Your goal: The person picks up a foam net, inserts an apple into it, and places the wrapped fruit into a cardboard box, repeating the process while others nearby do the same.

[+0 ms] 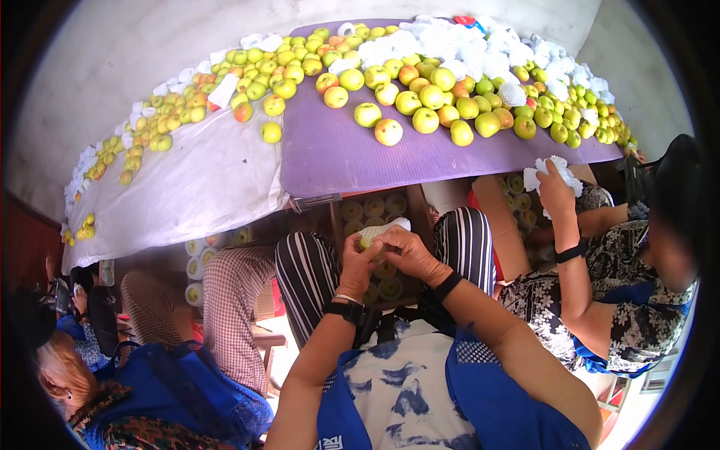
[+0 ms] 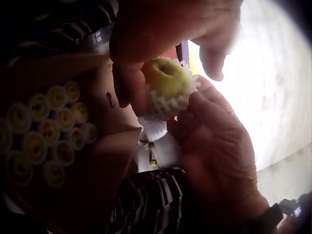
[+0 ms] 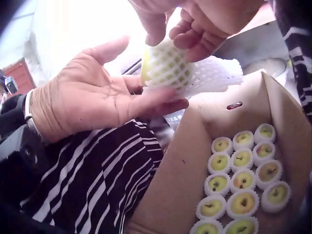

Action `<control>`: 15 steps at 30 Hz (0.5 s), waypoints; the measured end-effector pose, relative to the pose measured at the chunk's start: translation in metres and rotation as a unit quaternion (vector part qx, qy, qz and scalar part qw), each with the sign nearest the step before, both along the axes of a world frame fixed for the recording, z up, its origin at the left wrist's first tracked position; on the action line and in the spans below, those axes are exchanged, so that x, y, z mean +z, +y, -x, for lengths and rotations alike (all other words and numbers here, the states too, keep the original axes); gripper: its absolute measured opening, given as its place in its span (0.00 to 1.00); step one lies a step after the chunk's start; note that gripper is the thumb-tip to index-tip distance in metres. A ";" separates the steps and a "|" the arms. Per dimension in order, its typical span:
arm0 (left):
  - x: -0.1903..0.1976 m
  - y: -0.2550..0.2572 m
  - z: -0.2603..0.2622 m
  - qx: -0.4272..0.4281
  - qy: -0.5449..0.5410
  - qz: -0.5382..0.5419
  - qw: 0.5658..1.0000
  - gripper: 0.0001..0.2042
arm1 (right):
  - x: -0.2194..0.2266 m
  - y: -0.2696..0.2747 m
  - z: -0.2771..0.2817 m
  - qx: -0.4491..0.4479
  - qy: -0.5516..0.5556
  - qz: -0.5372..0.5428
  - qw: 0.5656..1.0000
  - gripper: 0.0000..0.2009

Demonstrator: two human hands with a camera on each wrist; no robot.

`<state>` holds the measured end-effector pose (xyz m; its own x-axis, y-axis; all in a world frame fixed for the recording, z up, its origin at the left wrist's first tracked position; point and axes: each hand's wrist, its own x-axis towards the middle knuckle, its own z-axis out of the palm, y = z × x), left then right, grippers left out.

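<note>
Between my two hands, above my lap, is a yellow-green apple (image 2: 168, 78) partly sleeved in a white foam net (image 3: 214, 75). My left hand (image 1: 355, 262) holds the apple among its fingers from below, palm turned up in the right wrist view. From above, my right hand (image 1: 411, 253) pinches the net against the apple, its fingers curled. The stem end shows bare in the left wrist view, and the net's loose tail trails off the other end. Below, a cardboard box (image 3: 190, 161) holds rows of netted apples (image 3: 243, 201).
Ahead stands a table with a purple mat (image 1: 337, 154) and white cloth (image 1: 195, 187), bearing many loose apples (image 1: 425, 120) and heaped foam nets (image 1: 442, 45). People sit close on both sides; the one at right raises a hand (image 1: 559, 193) with a white net.
</note>
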<state>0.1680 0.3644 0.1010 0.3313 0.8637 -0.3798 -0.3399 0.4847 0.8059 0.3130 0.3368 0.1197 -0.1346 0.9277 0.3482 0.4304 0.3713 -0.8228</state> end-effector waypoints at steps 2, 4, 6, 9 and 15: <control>-0.001 0.000 -0.001 0.007 0.011 0.000 1.000 0.24 | -0.008 0.000 -0.003 0.000 0.164 0.093 0.982 0.13; -0.002 0.002 -0.001 0.021 -0.008 0.030 0.999 0.24 | -0.012 0.005 -0.006 -0.049 0.353 0.145 0.923 0.12; -0.002 0.003 0.001 0.028 -0.043 0.052 0.997 0.24 | -0.008 0.009 -0.014 -0.184 0.397 0.158 0.885 0.09; -0.006 0.005 0.003 0.028 -0.088 0.076 0.993 0.23 | -0.009 0.013 -0.023 -0.332 0.308 0.227 0.863 0.11; -0.011 0.004 0.004 0.009 -0.076 0.072 0.994 0.22 | -0.026 0.015 -0.023 -0.250 0.282 0.258 0.890 0.13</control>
